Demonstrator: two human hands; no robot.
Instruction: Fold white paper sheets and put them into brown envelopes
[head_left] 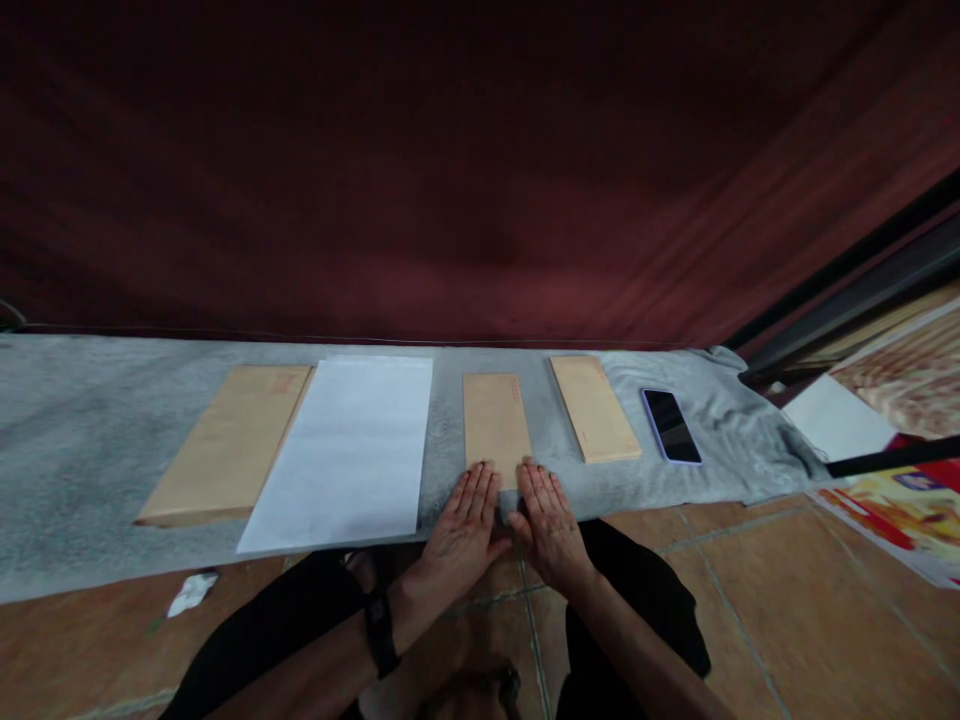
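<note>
Narrow brown envelope (495,415) lies flat on a grey cloth (75,470), its long sides running away from the person; take it as the centre of the dial, with twelve o'clock pointing away. At seven o'clock the left hand (463,525) rests its fingertips on one near corner, and at five the right hand (555,525) does likewise on the other. Fingers on both hands lie straight and close together, grasping nothing, thumbs pointing inward but apart. Such matched contact probably steadies the envelope and squares it to the body; how hard they press, one cannot tell.

Further out, a narrow brown stack (595,410) sits at three o'clock, with a phone (671,427) beyond it. White paper (345,455) lies at nine, and past it a large brown envelope (225,445); whether the two overlap is unclear. Spreading these to either side seems meant to leave the middle free for both hands. At twelve hangs a dark red curtain (480,200).
</note>
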